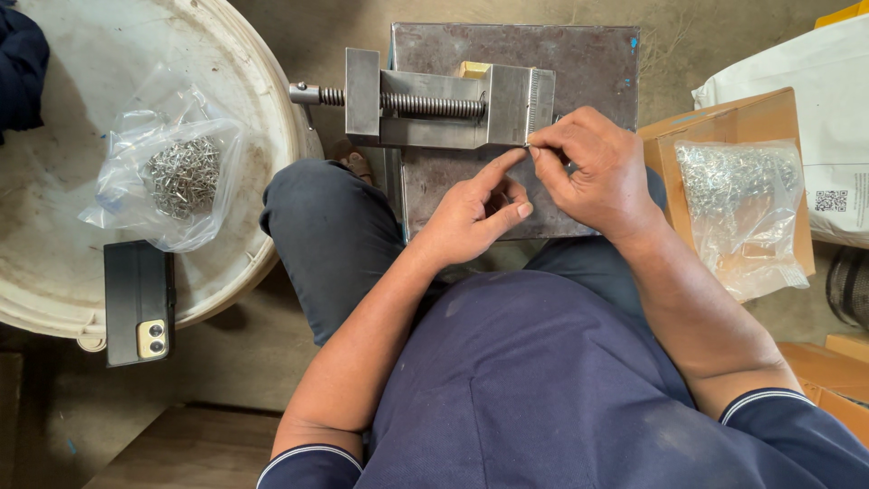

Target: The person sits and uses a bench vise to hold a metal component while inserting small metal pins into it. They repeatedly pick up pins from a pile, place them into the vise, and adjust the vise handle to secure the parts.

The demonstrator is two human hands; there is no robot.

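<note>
Pinching perhaps a tiny metal piece [528, 145]

Two hands are seen: the left hand [475, 213] at the centre of the frame and the right hand [593, 172] just right of it. One metal vise [434, 100] is counted at the upper centre, and one steel block [579, 63] is seen beneath it. Two clear plastic bags of small metal parts are counted: one bag [167, 181] at the left and another bag [742, 213] at the right. One white round lid [54, 263] is seen at the left, and one black phone [138, 303] is counted at its lower edge. One open cardboard box [733, 113] is seen at the right. The small metal parts in the bags are too many to be counted.
</note>
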